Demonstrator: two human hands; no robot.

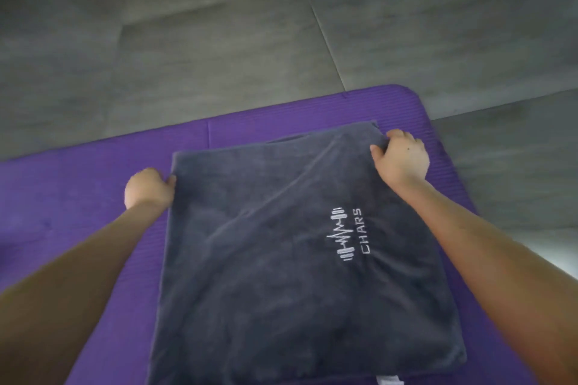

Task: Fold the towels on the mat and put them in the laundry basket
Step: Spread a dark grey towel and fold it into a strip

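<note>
a dark grey towel lies on the purple mat, already doubled over at least once, since a lower layer peeks out along its far edge. the left hand pinches the far left corner and the right hand grips the far right corner, fingers curled into the cloth. folding looks partway done, with another fold likely to come. no laundry basket or other towels are in view, so that part remains. white embroidery near the right reads "chars" beside a barbell-and-pulse logo. a small white tag shows at the near edge.
</note>
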